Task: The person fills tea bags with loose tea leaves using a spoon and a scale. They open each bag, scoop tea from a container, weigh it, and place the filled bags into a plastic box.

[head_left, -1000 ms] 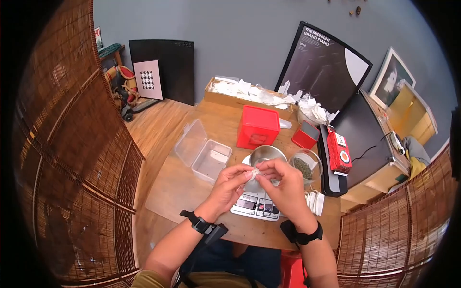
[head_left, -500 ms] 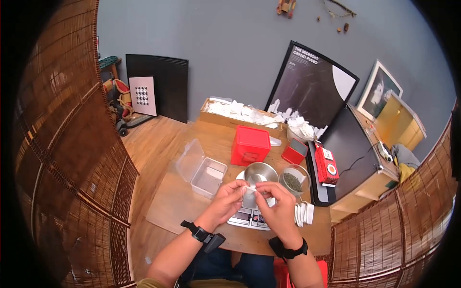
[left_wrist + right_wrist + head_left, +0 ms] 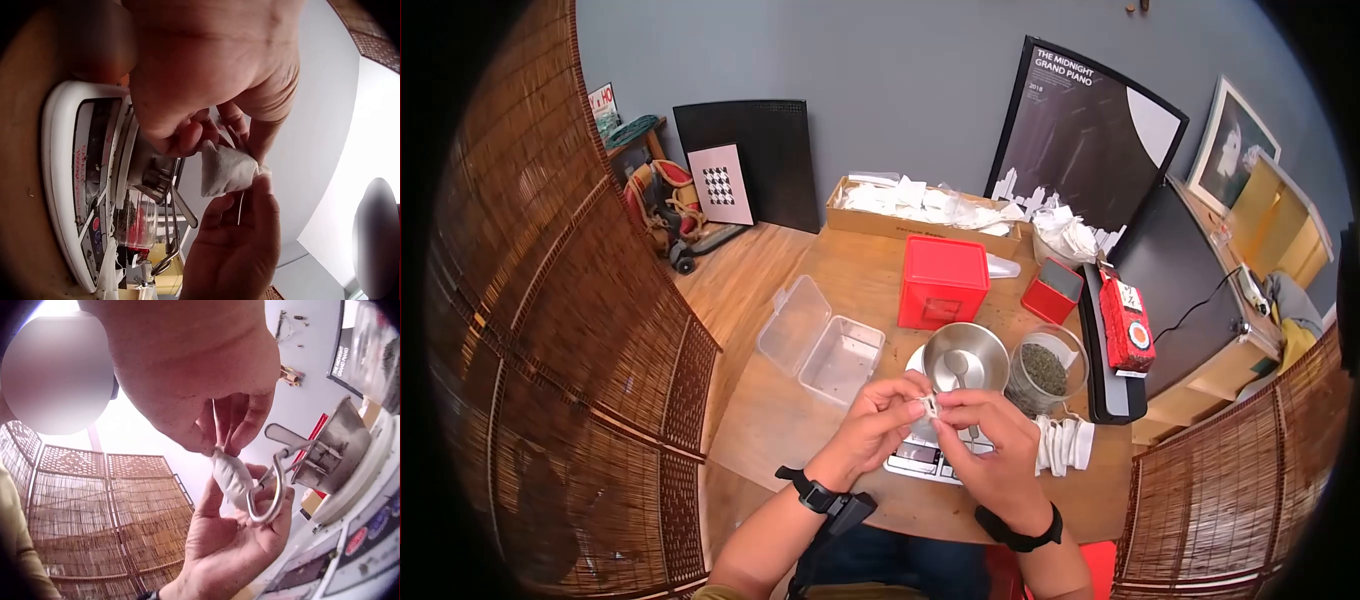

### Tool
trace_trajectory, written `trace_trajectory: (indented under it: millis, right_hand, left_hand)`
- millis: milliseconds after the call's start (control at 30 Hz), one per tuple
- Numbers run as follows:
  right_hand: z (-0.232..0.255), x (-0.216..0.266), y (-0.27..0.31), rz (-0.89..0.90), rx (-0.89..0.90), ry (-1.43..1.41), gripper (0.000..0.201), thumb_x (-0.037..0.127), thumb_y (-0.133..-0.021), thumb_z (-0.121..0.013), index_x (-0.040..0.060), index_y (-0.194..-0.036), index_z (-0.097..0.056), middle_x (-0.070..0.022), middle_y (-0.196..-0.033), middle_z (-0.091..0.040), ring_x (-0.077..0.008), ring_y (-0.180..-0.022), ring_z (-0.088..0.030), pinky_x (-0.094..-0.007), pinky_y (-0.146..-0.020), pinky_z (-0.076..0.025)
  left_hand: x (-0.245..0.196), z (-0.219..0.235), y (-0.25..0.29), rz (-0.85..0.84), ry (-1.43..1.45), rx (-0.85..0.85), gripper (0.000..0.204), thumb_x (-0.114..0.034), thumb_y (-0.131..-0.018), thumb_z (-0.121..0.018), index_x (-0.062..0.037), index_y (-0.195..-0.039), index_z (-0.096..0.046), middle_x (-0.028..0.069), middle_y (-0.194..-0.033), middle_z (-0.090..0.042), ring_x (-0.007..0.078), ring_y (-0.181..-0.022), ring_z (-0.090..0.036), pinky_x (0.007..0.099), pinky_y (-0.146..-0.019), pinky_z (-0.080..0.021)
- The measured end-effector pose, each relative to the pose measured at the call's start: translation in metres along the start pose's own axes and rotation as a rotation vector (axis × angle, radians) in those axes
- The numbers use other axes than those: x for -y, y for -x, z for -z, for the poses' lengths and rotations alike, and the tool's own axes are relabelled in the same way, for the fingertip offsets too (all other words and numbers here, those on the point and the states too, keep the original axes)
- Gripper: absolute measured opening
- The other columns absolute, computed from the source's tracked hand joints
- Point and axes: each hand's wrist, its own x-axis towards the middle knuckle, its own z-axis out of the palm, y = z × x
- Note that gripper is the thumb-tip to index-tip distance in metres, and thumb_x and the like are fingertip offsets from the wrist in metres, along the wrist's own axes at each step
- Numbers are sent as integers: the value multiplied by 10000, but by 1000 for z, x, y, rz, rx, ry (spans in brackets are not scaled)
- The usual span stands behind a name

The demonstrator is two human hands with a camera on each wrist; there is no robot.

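Both hands hold a small white drawstring pouch (image 3: 228, 170) in front of the chest. My left hand (image 3: 878, 425) pinches it between thumb and fingers; my right hand (image 3: 995, 445) pinches at its gathered neck. A thin string hangs beside the right fingers in the left wrist view. In the right wrist view the pouch (image 3: 232, 480) looks plump and closed at the top. Just beyond the hands, a steel pot (image 3: 990, 352) with a wire handle and a spoon (image 3: 957, 368) in it sits on a white kitchen scale (image 3: 59, 181).
A clear container of dried leaves (image 3: 1042, 372) and several white pouches (image 3: 1065, 446) stand right of the pot. An open plastic box (image 3: 840, 362) lies left. Behind are a red canister (image 3: 945, 280), a red tin (image 3: 1052, 292) and a carton of white pouches (image 3: 870, 218).
The head view has shifted, tilting up and then back down. Both hands stay together, keeping their pinch on the pouch, with small finger movements around its neck.
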Motion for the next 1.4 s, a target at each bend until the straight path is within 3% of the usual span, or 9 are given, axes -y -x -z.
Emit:
trace_trajectory:
  millis: [267,633,1033,1400]
  right_hand:
    - [14,-6,0,-203,106,-153,157,15,-887,-835,6,-1030,-772,-122,-1115,-788,-181,-870,-756,-275,-696,-577]
    - [10,-10,5,-181,62,-107,145,-3,-864,-833,11,-988,-759,-96,-1073,-782,-191,-877,-717,-303,-727,-565]
    - [6,-14,7,-122,45,-103,169,-10,-864,-827,-15,-1019,-761,-130,-1002,-779,-226,-864,-719,-329,-751,-576]
    - [8,-13,8,-179,21,-154,137,-1,-876,-825,13,-958,-717,-96,-977,-780,-223,-839,-695,-344,-746,-552]
  left_hand:
    - [-2,-2,2,28,62,31,70,-19,-1007,-732,-52,-1065,-749,53,-1193,-624,158,-1146,-624,304,-1015,-487]
    - [-1,-5,2,30,40,28,58,-112,-1037,-750,-81,-1061,-707,11,-1125,-578,121,-1071,-612,261,-891,-502]
    - [-3,-9,2,43,28,68,80,-98,-1032,-749,-82,-1100,-710,36,-1104,-616,173,-1110,-631,340,-1005,-491]
    - [-1,8,3,-6,93,63,97,-51,-975,-793,-72,-1070,-784,60,-1100,-625,209,-1111,-642,350,-1003,-528]
